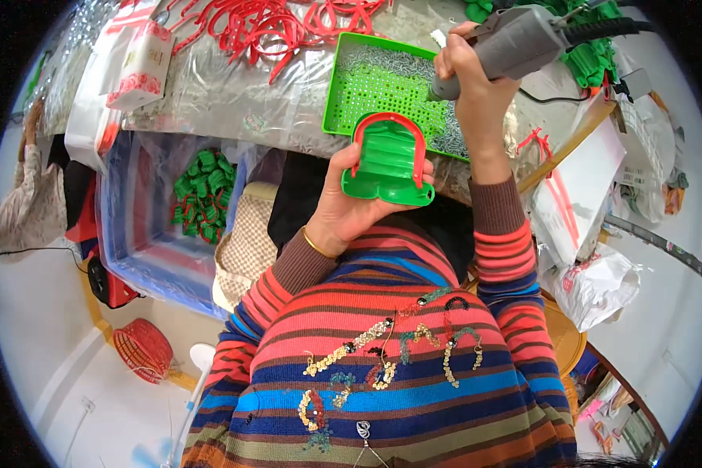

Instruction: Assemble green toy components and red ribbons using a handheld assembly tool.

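Observation:
My left hand (331,214) is closed on a ribbed green plastic part (386,160) with two rounded lobes at its near edge. A red U-shaped handle (388,118) arches round the part's far end and runs down both sides. In my right hand (478,101) is a grey electric screwdriver (519,45), its nose pointing down and left. The tip is over a shallow green perforated tray (331,100) of small silver screws (382,58); whether it touches one I cannot tell. The green part overlaps the tray's near edge.
Red handles (253,27) lie piled at the table's far side, with green parts (589,62) at the far right. Left of my lap, a plastic-lined blue bin (129,234) holds several red-and-green pieces (203,191). A white box (142,66) stands far left; the screwdriver's black cable (612,31) trails right.

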{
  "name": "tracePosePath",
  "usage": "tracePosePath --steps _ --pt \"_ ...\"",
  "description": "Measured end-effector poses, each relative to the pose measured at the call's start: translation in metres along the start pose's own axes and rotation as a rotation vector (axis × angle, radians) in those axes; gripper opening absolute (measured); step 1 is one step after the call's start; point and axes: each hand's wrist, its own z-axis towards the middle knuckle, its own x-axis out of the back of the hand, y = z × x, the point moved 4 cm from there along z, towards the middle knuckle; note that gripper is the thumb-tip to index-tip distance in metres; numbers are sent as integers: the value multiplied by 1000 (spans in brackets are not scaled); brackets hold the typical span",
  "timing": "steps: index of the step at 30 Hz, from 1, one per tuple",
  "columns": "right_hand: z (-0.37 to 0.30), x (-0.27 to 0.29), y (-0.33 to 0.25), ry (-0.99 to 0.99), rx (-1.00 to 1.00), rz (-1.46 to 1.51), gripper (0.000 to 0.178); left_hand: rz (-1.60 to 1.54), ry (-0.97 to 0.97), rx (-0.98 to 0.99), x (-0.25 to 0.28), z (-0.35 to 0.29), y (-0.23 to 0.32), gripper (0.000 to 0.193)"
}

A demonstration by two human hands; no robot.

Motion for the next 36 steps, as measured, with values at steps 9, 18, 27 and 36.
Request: tracePosePath --steps 9,18,27,36 --pt "-6 -2 16 34 -57 -31 13 -32 25 -16 0 -2 1 70" --pt "-3 -2 21 2 -44 -51 11 -35 25 13 1 -1 1 71" --pt "-4 -3 21 17 -37 -42 9 -41 -14 3 3 -1 3 72" --pt "1 -23 -43 4 -45 137 13 -138 -70 29 4 3 2 69"
